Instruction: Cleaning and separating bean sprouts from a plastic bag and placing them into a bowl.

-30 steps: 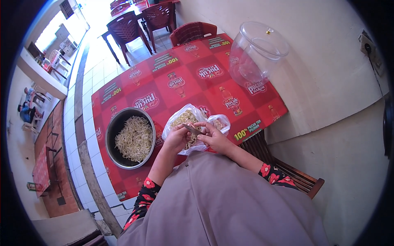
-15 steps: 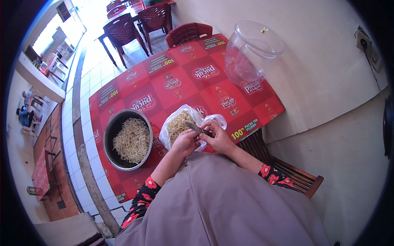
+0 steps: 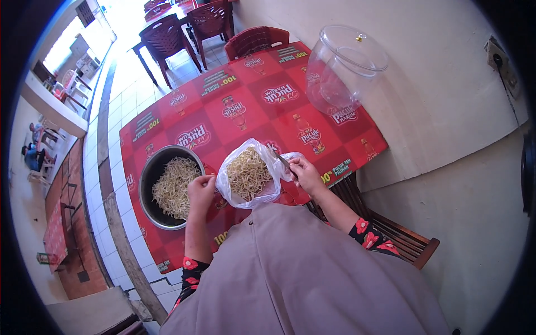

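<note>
The right hand (image 3: pixel 303 171) pinched a slim, dark, metal-bladed knife (image 3: pixel 284 162), its long axis slanting, tip forward and leftward, beside a translucent white plastic bag (image 3: pixel 270 192) of pale bean sprouts (image 3: pixel 245 173). At the bag's left edge, I couldn't tell whether the left hand's (image 3: pixel 201 190) fingers pinched plastic.

The pot (image 3: pixel 147 181) stands left of the bag (image 3: pixel 270 194).

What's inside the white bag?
A heap of thin, pale sprouts lies in the open bag. The bag's bottom, and anything under the top sprouts, can't be seen because the sprouts cover it.
</note>
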Action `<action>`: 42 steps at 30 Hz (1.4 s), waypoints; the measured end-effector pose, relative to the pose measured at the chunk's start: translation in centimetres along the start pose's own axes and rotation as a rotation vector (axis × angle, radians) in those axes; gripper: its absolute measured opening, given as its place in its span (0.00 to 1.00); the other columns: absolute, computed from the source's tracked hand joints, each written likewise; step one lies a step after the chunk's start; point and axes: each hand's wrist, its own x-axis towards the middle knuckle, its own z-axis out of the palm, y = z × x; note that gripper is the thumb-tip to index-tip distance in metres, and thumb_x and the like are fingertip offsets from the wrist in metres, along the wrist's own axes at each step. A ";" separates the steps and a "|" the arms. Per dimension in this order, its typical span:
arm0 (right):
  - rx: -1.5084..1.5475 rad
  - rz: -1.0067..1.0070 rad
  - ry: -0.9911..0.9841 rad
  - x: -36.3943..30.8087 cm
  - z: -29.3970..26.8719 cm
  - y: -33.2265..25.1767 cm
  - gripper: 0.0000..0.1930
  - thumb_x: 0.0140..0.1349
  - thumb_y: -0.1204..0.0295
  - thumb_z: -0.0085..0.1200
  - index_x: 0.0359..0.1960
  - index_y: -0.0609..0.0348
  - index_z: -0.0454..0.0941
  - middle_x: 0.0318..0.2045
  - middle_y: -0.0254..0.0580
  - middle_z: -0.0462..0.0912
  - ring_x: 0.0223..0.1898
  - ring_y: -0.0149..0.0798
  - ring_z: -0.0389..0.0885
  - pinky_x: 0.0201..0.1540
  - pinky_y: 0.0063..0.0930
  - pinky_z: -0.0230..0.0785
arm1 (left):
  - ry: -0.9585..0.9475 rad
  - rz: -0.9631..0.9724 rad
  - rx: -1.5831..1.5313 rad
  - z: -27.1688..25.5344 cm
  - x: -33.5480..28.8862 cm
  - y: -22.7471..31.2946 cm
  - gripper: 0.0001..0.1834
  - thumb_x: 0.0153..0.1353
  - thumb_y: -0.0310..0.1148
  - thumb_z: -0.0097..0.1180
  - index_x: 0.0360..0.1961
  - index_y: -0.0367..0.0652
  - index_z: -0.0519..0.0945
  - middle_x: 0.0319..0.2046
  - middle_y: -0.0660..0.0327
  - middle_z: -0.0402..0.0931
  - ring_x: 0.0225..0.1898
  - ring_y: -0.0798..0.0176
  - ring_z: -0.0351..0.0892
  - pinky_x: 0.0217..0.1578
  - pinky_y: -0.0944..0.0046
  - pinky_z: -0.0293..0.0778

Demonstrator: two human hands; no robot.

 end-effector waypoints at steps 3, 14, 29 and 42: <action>-0.071 0.089 0.059 0.5 -0.2 0.2 0.07 0.62 0.70 0.44 0.33 0.58 0.72 0.17 0.29 0.70 0.16 0.21 0.66 0.16 0.15 0.57 | 0.140 -0.026 0.403 -3.3 0.3 -3.7 0.11 0.50 0.37 0.56 0.28 0.40 0.83 0.27 0.53 0.80 0.31 0.57 0.80 0.35 0.59 0.73; 0.106 0.115 0.114 0.2 -0.5 -1.1 0.11 0.65 0.66 0.39 0.32 0.57 0.72 0.14 0.28 0.66 0.12 0.21 0.61 0.12 0.15 0.53 | 0.146 -0.045 1.057 -2.1 0.8 -1.7 0.15 0.48 0.38 0.55 0.36 0.43 0.79 0.40 0.55 0.74 0.45 0.52 0.71 0.43 0.51 0.68; 0.184 0.169 0.054 -1.6 -0.5 -1.8 0.13 0.67 0.65 0.36 0.35 0.59 0.71 0.16 0.30 0.67 0.12 0.24 0.61 0.13 0.16 0.55 | -0.125 0.115 0.741 6.7 9.5 -0.1 0.18 0.51 0.24 0.51 0.45 0.41 0.67 0.38 0.49 0.75 0.42 0.47 0.75 0.42 0.53 0.73; -0.484 0.065 0.027 -1.5 1.7 -1.6 0.37 0.45 0.42 0.58 0.43 0.65 0.69 0.42 0.49 0.76 0.42 0.41 0.77 0.44 0.34 0.69 | -0.619 0.556 0.971 15.0 5.3 4.1 0.34 0.40 0.43 0.60 0.52 0.46 0.70 0.56 0.55 0.61 0.61 0.50 0.54 0.55 0.41 0.55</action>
